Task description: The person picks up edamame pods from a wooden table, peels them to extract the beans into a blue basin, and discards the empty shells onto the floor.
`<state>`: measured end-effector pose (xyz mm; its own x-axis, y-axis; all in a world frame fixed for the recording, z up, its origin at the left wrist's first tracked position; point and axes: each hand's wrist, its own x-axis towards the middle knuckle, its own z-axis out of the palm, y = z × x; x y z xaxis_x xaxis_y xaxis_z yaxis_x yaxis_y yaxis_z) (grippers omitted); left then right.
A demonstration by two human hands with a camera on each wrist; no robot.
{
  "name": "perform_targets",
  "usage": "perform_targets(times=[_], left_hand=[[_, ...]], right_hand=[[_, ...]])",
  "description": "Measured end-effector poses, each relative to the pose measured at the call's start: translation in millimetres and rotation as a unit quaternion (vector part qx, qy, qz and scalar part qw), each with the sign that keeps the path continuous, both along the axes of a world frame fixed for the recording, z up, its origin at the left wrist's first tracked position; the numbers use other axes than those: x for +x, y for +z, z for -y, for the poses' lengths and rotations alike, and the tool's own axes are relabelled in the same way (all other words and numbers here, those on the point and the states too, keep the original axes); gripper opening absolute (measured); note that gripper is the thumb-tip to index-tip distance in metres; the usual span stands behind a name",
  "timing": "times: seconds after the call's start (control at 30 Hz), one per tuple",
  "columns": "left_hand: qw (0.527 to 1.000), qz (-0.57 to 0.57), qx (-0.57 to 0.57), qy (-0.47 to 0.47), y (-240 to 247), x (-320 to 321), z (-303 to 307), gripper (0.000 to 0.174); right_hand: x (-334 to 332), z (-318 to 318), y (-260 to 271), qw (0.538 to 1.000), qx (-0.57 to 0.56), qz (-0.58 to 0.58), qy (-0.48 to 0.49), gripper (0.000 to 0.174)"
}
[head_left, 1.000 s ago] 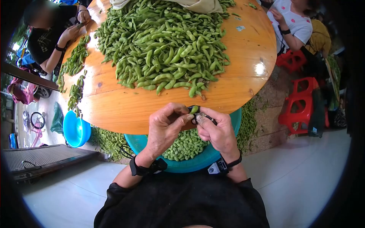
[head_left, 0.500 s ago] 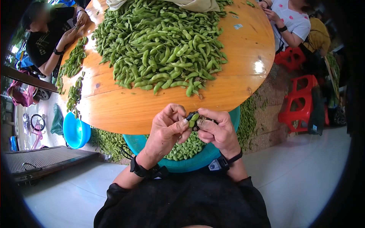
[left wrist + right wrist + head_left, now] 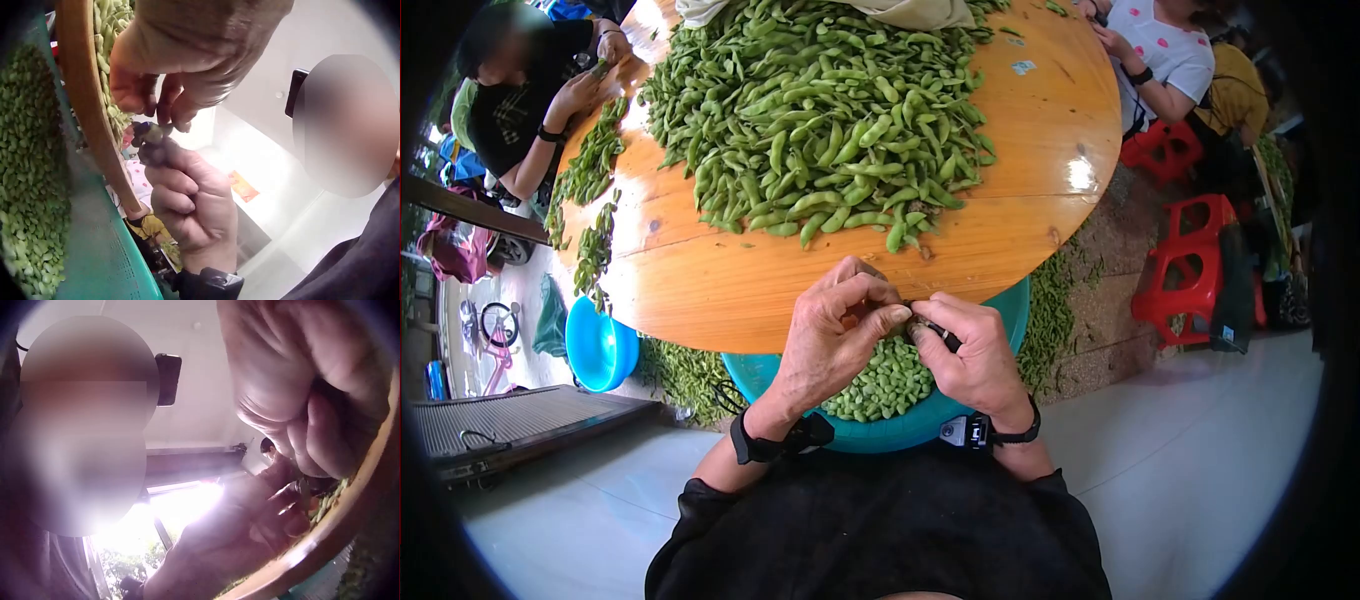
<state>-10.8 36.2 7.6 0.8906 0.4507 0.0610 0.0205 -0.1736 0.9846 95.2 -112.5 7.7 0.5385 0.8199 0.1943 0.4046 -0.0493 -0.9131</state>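
Currently the pod (image 3: 152, 132) sits pinched between both sets of fingertips, mostly hidden, so I can't tell its long axis. Gripping it from its own side, the left hand (image 3: 832, 330) meets the right hand (image 3: 970, 355), both curled on it and equally near. Position: just off the table (image 3: 730, 290) edge, above the shelled beans (image 3: 885, 385) in the teal basin (image 3: 900, 435). The unshelled pile (image 3: 830, 110) lies further out.

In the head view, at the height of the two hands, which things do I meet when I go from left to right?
blue basin → left hand → right hand → red stool
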Motion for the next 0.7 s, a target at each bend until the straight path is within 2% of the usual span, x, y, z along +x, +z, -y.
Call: perform_targets(times=[0.03,0.07,0.1,0.13,0.2,0.23,0.27,0.33,0.37,0.4,0.47,0.53,0.6,0.63,0.7], left_hand=[[1.0,-0.002,-0.005,-0.006,-2.9,-1.3,-1.4,0.012],[1.0,-0.003,-0.006,-0.006,-4.1,-2.6,-4.9,0.012],[0.981,-0.004,-0.187,-0.056,-4.5,-3.6,-10.0,0.013],[0.927,-0.005,-0.362,-0.103,-4.7,-4.4,-12.7,0.013],[0.92,-0.003,-0.375,-0.11,-6.1,-5.5,-13.0,0.014],[0.913,-0.001,-0.389,-0.119,-6.9,-5.9,-12.4,0.015],[0.913,-0.001,-0.39,-0.119,-4.1,-4.5,-7.6,0.015],[0.958,-0.01,-0.285,-0.034,4.9,-1.3,5.8,0.016],[0.958,-0.01,-0.285,-0.034,2.9,-2.7,7.1,0.016],[0.981,-0.043,-0.186,-0.024,-0.8,-3.9,8.1,0.016],[0.997,-0.078,-0.011,-0.011,0.2,-4.3,7.6,0.018],[0.995,-0.094,0.017,-0.024,2.3,-5.9,4.4,0.018],[0.992,-0.111,0.045,-0.036,4.5,-6.9,2.5,0.017],[0.992,-0.085,0.084,-0.038,5.9,-6.5,1.3,0.017],[0.99,-0.059,0.123,-0.04,7.7,-5.8,-0.4,0.018]], right_hand=[[-0.2,1.5,1.8,1.0,-0.001,0.0,-0.001,0.014],[-0.5,3.9,5.4,0.992,-0.015,-0.125,0.026,0.014],[-0.5,5.9,7.6,0.967,-0.028,-0.247,0.052,0.014],[0.4,8.3,7.8,0.967,-0.029,-0.248,0.054,0.014],[2.9,12.0,7.7,0.903,-0.004,-0.421,0.09,0.014],[3.5,11.2,7.3,0.903,-0.004,-0.421,0.089,0.014],[4.4,9.9,7.0,0.917,-0.022,-0.394,0.066,0.014],[5.1,7.8,5.2,0.929,-0.041,-0.365,0.043,0.014],[5.0,6.3,2.9,0.964,-0.021,-0.264,0.035,0.015],[4.6,5.1,1.5,0.987,-0.001,-0.158,0.026,0.015],[2.6,4.0,0.9,0.991,-0.005,-0.13,0.01,0.016],[-0.2,2.8,0.9,0.995,-0.008,-0.102,-0.007,0.017],[-4.0,1.1,1.4,0.999,-0.002,-0.017,-0.035,0.016],[-5.2,-0.3,1.3,0.999,-0.001,-0.018,-0.034,0.016],[-7.0,-2.6,1.1,0.996,0.01,0.074,-0.054,0.018]])
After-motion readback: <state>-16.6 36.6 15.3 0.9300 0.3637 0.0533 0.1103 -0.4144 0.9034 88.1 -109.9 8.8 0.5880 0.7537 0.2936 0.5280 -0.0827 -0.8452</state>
